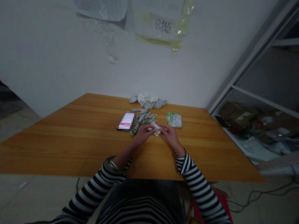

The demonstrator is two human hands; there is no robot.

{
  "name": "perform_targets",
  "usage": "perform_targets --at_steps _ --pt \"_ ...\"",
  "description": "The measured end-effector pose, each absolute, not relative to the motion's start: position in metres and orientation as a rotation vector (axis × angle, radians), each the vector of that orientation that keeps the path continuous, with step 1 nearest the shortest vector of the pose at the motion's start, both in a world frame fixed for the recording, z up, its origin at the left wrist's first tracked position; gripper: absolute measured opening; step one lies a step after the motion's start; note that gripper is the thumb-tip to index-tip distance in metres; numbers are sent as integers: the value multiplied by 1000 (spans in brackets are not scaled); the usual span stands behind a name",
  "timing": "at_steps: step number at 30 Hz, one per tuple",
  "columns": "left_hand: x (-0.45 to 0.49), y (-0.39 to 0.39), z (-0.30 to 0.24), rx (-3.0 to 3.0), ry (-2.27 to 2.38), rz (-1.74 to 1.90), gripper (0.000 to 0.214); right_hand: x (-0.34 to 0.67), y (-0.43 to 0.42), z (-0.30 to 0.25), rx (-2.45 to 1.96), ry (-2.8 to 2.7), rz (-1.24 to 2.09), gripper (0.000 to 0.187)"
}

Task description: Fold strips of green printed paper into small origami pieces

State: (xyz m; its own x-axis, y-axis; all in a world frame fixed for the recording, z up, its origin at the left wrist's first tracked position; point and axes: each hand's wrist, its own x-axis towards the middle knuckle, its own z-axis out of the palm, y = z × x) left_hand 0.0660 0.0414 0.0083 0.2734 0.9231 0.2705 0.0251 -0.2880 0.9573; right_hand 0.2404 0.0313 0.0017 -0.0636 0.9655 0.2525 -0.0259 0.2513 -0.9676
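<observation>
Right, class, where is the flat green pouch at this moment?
In the head view, the flat green pouch lies on the wooden table, just beyond the person's right hand and to the right of the crumpled packets.

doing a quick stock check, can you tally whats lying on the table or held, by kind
Phone: 1
Flat green-and-white packet: 1
White-and-yellow piece, held by left hand and right hand: 1
Total: 3, excluding crumpled wrappers and white stuff, too overlapped to count.
</observation>
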Motion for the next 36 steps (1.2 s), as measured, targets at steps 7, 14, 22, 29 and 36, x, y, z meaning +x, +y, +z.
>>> perform_targets --at_steps 7,14,22,29,36 --pt "63 43 6 1634 992 1261 30 237 31 -1 -945 -1276 1138 37" --pt "63 39 11 1678 1041 1311 26 232 32 -7 -922 -1217 1188 38" --pt "65 40 6 1678 1016 1336 31 228 29 -4 -910 -1220 1132 38" --pt "65 43 2 1713 984 1365 28 232 26 4 -916 -1228 1048 25" --pt "65 38 8 1759 1024 1407 22 231 26 1 -920 -1181 1050 26"
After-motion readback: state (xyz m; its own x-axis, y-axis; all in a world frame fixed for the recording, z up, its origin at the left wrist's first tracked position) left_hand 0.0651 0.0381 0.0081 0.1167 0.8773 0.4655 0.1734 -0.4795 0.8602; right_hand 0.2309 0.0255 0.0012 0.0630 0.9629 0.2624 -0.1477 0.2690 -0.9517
